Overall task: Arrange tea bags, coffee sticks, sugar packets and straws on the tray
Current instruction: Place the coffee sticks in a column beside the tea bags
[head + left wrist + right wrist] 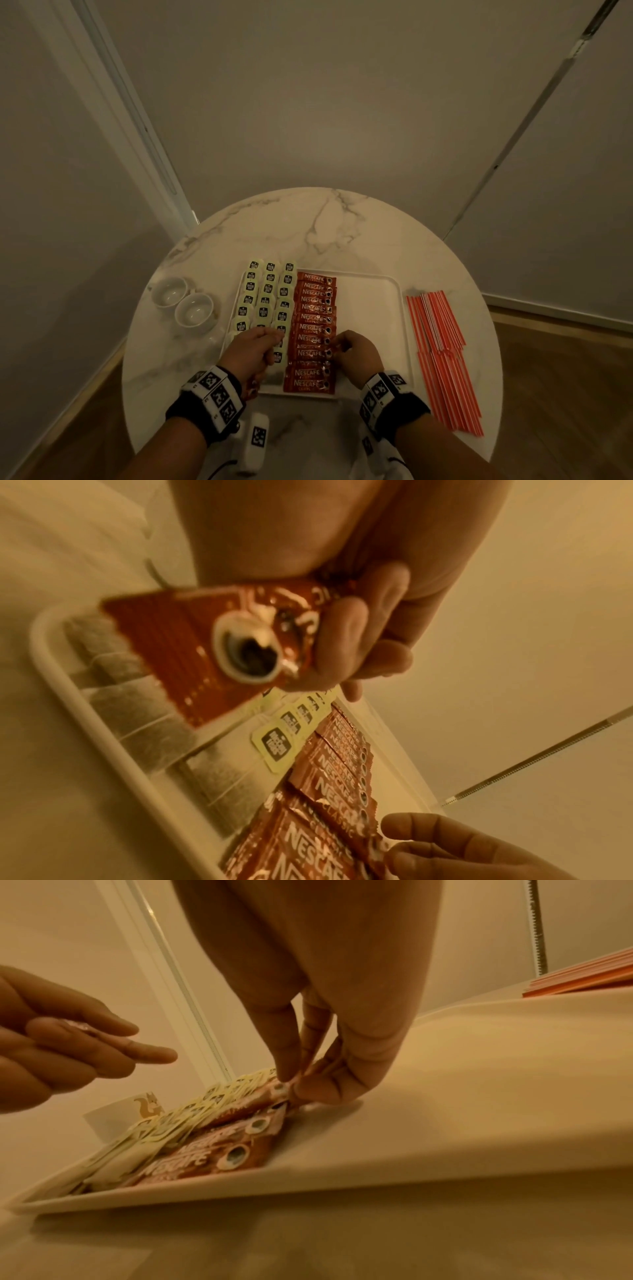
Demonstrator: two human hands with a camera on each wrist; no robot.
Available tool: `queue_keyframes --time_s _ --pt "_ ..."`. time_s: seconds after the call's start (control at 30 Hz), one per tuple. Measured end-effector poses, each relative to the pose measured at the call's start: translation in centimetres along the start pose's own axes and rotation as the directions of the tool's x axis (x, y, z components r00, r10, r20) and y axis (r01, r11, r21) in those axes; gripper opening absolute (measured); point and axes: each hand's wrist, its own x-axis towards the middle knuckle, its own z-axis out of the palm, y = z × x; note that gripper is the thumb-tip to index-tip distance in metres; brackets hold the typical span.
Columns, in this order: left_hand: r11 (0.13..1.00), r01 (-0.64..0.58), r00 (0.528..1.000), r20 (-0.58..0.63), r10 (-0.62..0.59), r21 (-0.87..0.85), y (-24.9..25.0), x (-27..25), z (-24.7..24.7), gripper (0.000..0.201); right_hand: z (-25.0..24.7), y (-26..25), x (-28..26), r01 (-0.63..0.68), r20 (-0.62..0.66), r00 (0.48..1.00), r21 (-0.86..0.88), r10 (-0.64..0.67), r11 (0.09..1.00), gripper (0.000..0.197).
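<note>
A white tray (370, 308) lies on a round marble table. Its left part holds three columns of tea bags (265, 298) with pale green tags. Beside them runs a column of red coffee sticks (315, 329); the tray's right part is bare. My left hand (265, 337) hovers over the near tea bags and grips a loose red coffee stick (219, 653). My right hand (342, 346) pinches the right end of a coffee stick (284, 1089) lying in the column. Red-and-white straws (442, 349) lie in two bundles on the table, right of the tray.
Two white cups (195, 310) stand left of the tray. A white tagged device (255, 438) sits at the table's near edge. Walls close in behind the table, with wooden floor on both sides.
</note>
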Motion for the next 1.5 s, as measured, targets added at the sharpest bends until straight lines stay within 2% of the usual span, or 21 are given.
queue_keyframes --time_s 0.17,0.27,0.37,0.47,0.53,0.6,0.67,0.77,0.83,0.93,1.07,1.13,1.23,1.27,1.33,1.4,1.5 --pt "0.995 -0.014 0.999 0.036 0.018 -0.101 0.9 -0.3 0.7 0.021 -0.7 -0.2 -0.6 0.001 -0.076 0.997 0.024 0.001 1.000 0.007" --pt "0.961 -0.030 0.993 0.100 0.059 -0.274 1.9 -0.9 1.5 0.021 -1.6 -1.6 -1.5 0.044 -0.093 0.995 0.155 -0.030 0.987 0.004" --pt "0.881 -0.053 0.978 0.154 0.141 -0.471 3.0 -1.8 2.5 0.026 -2.3 -4.5 -3.3 0.051 0.071 0.994 0.366 -0.082 0.929 0.009" --pt "0.857 -0.150 0.955 0.151 0.255 -0.494 3.7 -2.6 3.7 0.032 -2.4 -6.7 -4.9 -0.017 0.286 0.945 0.528 -0.159 0.849 0.020" --pt "0.823 -0.149 0.941 0.176 0.288 -0.549 4.2 -3.0 4.3 0.033 -2.5 -7.2 -5.5 0.000 0.331 0.915 0.571 -0.230 0.821 0.017" --pt "0.798 -0.144 0.934 0.186 0.304 -0.585 4.4 -3.3 4.5 0.032 -2.8 -7.3 -5.8 0.033 0.311 0.914 0.586 -0.262 0.810 0.010" --pt "0.830 -0.186 0.934 0.167 0.315 -0.526 4.3 -3.5 4.3 0.031 -3.2 -7.5 -6.1 0.077 0.257 0.924 0.597 -0.282 0.799 0.008" --pt "0.919 -0.291 0.943 0.081 0.322 -0.266 3.6 -3.7 3.9 0.027 -3.9 -7.8 -6.4 0.172 0.180 0.930 0.557 -0.320 0.813 0.001" --pt "0.933 -0.317 0.942 0.061 0.331 -0.173 3.3 -4.0 3.8 0.030 -4.0 -7.9 -6.5 0.185 0.163 0.933 0.545 -0.320 0.818 0.002" --pt "0.923 -0.333 0.937 0.044 0.348 -0.194 3.1 -4.2 3.7 0.038 -4.0 -8.0 -6.7 0.178 0.147 0.939 0.567 -0.312 0.804 0.010" --pt "0.898 -0.350 0.933 -0.009 0.361 -0.267 2.9 -4.0 3.5 0.030 -3.8 -7.9 -6.3 0.154 0.104 0.953 0.639 -0.283 0.753 0.014" --pt "0.905 -0.342 0.935 0.005 0.355 -0.251 3.0 -3.8 3.3 0.034 -4.0 -7.8 -6.2 0.129 0.127 0.954 0.646 -0.272 0.753 0.016" --pt "0.928 -0.372 0.922 0.121 0.369 0.004 3.2 -3.4 2.5 0.033 -4.5 -7.7 -6.0 0.211 0.161 0.934 0.476 -0.320 0.854 0.016" --pt "0.926 -0.370 0.921 0.165 0.354 0.081 3.3 -3.3 2.3 0.029 -4.6 -7.6 -6.0 0.259 0.165 0.924 0.392 -0.345 0.883 0.014" --pt "0.926 -0.355 0.921 0.216 0.323 0.130 3.4 -3.3 2.1 0.014 -4.9 -7.5 -5.9 0.317 0.170 0.910 0.306 -0.379 0.898 0.009" --pt "0.929 -0.347 0.925 0.210 0.315 0.132 3.4 -3.1 2.0 0.007 -5.2 -7.1 -5.9 0.317 0.179 0.900 0.355 -0.397 0.880 0.007" --pt "0.944 -0.319 0.941 0.149 0.304 0.085 2.8 -2.5 1.6 0.007 -5.6 -6.0 -5.8 0.283 0.155 0.905 0.475 -0.396 0.833 0.009"
